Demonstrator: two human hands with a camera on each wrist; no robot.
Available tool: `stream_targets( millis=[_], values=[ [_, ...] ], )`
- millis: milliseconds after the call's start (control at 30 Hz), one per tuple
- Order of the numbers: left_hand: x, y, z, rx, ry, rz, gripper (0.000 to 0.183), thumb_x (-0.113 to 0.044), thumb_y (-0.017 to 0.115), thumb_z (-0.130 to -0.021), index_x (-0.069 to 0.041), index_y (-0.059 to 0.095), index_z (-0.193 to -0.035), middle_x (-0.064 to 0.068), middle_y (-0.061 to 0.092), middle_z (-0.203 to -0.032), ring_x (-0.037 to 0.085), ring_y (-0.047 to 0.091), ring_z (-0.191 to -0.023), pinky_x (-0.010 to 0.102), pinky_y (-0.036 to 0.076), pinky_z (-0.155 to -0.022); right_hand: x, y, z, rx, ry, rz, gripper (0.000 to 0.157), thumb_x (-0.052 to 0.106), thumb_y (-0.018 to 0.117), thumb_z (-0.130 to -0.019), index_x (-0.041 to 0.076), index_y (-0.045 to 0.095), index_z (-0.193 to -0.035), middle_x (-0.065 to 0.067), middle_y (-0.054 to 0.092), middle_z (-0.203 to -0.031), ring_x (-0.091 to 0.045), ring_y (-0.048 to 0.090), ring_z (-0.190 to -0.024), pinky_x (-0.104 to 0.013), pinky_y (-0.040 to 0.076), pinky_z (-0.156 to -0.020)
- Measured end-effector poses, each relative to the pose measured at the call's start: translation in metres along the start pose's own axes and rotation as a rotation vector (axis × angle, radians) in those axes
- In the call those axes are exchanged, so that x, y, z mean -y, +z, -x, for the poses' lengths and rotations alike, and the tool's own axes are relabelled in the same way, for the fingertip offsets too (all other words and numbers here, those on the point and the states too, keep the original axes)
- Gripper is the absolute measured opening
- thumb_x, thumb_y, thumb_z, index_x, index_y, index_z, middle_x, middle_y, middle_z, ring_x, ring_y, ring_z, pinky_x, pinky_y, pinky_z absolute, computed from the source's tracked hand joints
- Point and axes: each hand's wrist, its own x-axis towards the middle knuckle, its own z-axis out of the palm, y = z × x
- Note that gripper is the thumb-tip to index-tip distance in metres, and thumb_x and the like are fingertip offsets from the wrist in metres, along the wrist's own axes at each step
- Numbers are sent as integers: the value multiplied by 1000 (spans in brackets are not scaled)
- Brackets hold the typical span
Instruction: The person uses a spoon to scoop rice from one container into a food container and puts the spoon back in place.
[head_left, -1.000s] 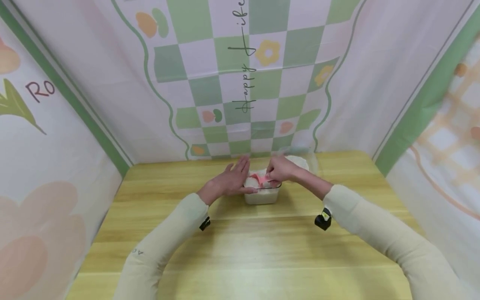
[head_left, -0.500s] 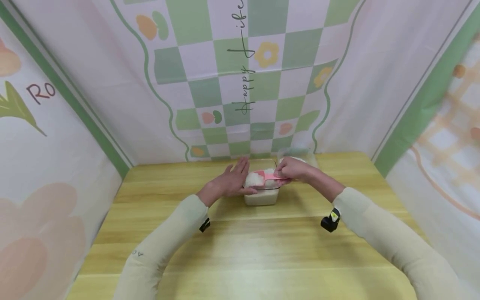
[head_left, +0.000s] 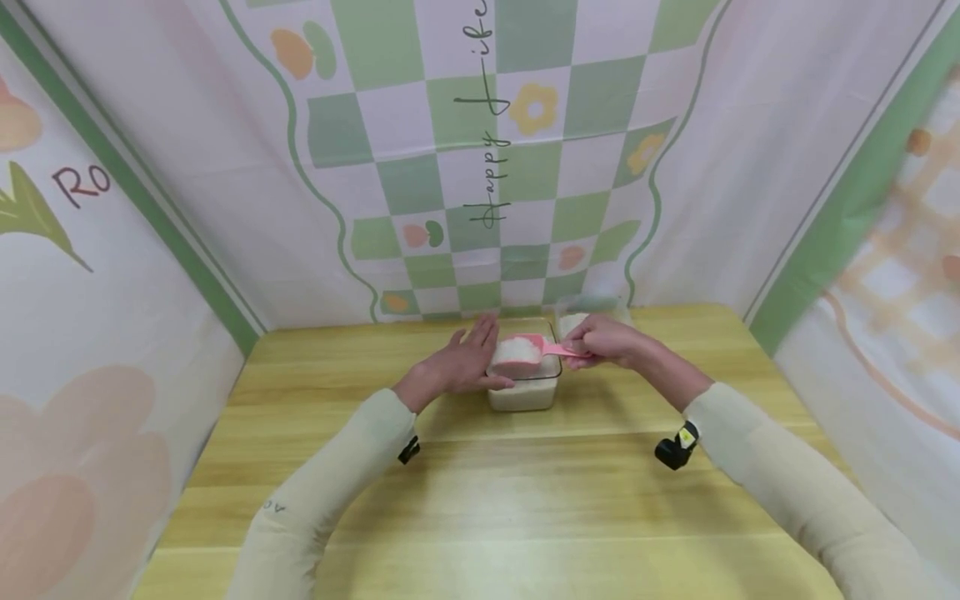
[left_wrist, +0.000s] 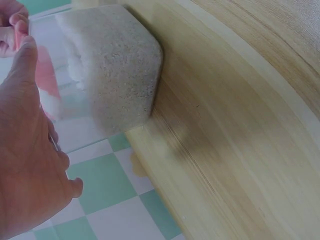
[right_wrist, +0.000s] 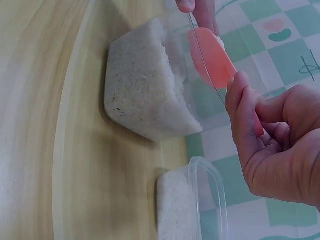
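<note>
A clear rectangular container (head_left: 522, 396) holds white rice and stands near the back of the table. In the head view, my left hand (head_left: 463, 358) rests along its left side, fingers straight and thumb at the front rim. My right hand (head_left: 606, 340) pinches the handle of a pink scoop (head_left: 517, 367) heaped with rice. The scoop's bowl is over the container's opening. In the right wrist view, the scoop (right_wrist: 212, 59) is above the rice level, its handle between thumb and fingers. In the left wrist view, the scoop (left_wrist: 46, 75) shows through the container wall.
A second, lower clear container (right_wrist: 175, 205) with white rice in it stands to the right, partly hidden behind my right hand in the head view. The wooden table (head_left: 480, 500) meets a green-and-white checked curtain (head_left: 480, 275) at its back edge.
The scoop has come up out of the rice with a heaped load and turned level. My right hand has moved right, still pinching the handle. My left hand stays at the container.
</note>
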Motion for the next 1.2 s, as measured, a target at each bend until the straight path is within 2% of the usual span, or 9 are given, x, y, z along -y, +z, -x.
stream_targets(
  millis=[200, 433, 767, 1200],
  values=[
    [1, 2, -2, -7, 0, -14, 107, -74, 37, -94, 0, -4, -159, 14, -15, -167, 28, -9, -157, 53, 14, -125, -1, -3, 6, -7, 22, -12, 33, -4, 42, -102, -27, 51, -123, -1, 67, -70, -5, 64, -63, -14, 53, -61],
    [1, 1, -2, 6, -1, -20, 106, -75, 35, -94, -2, -7, -159, 13, -16, -167, 28, -10, -156, 52, 12, -125, -2, -8, 13, -25, 5, -23, 34, -6, 42, -100, -28, 49, -125, -4, 68, -74, -7, 67, -67, -17, 56, -66],
    [1, 0, -2, 23, -9, -1, 104, -74, 33, -95, -3, -8, -159, 11, -18, -167, 24, -13, -156, 49, 9, -126, -2, -19, 23, -58, -1, -19, 35, -3, 42, -102, -27, 48, -127, -5, 70, -76, -8, 68, -67, -17, 57, -65],
    [0, 1, -2, 10, 3, -8, 104, -73, 34, -96, -1, -5, -159, 12, -18, -166, 26, -11, -156, 52, 13, -125, -5, -29, 32, -62, -4, -36, 35, -2, 42, -102, -26, 47, -127, -3, 69, -76, -8, 68, -70, -17, 57, -67]
  ],
)
